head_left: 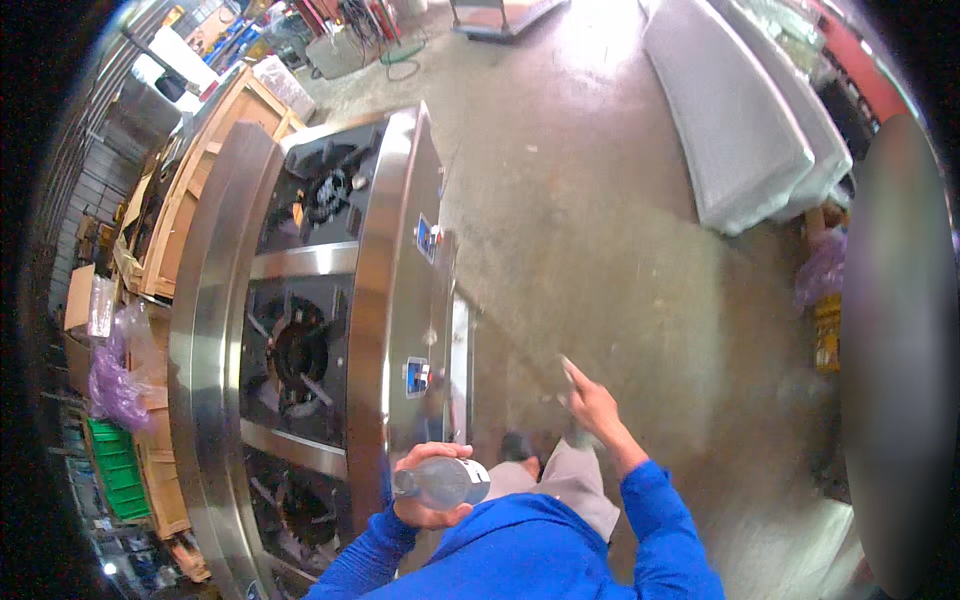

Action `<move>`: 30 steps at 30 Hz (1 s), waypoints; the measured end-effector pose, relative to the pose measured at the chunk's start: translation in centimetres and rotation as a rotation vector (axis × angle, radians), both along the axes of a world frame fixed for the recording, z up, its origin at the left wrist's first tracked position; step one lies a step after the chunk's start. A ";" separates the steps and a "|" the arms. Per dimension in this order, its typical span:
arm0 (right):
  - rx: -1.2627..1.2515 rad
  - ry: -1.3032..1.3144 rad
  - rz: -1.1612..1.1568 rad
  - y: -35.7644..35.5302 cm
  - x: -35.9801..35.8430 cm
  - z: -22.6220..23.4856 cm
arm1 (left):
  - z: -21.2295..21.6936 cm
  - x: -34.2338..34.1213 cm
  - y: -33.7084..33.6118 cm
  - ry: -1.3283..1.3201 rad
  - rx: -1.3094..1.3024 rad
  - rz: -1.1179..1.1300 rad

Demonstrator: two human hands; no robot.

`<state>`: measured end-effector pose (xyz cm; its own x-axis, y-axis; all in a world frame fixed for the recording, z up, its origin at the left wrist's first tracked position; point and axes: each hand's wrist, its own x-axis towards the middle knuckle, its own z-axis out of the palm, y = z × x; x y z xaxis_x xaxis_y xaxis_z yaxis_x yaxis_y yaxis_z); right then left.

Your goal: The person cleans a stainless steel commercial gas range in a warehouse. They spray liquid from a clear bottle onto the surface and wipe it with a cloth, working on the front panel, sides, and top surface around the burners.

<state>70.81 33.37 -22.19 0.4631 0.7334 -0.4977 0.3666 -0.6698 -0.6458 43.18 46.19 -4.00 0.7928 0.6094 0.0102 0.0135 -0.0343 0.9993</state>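
My left hand (424,512) is wrapped round a clear bottle (442,483) with a pale label near one end. The bottle is tilted almost level, beside the front of a stainless steel gas range (375,330). Off to the right, my right hand (594,408) hangs over the floor with the index finger stretched out and the thumb apart from it. I see nothing in that hand, though its lower fingers are partly hidden. Black burners (297,350) with grates run along the range top. Small objects lie on the far burner (328,190).
Wooden crates (165,245) stand behind the range, with purple plastic wrap (120,385) and a green bin (118,468). Large wrapped panels (735,130) stand at the far right. A wheeled cart (505,18) and a green hose (402,62) are farther off on the concrete floor (600,230).
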 end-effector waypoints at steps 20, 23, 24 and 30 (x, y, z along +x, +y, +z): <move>0.720 -0.250 0.389 31.4 32.0 8.7 | 2.5 32.2 21.9 -0.177 0.152 0.318; 0.661 0.107 0.661 44.1 29.1 14.0 | 2.7 31.4 24.8 -0.021 0.321 0.507; 0.514 0.265 0.736 47.6 27.0 15.2 | 2.8 31.2 25.8 -0.017 0.337 0.564; 0.712 -0.051 1.694 57.7 12.1 17.5 | 3.7 30.6 29.7 -0.076 0.397 0.886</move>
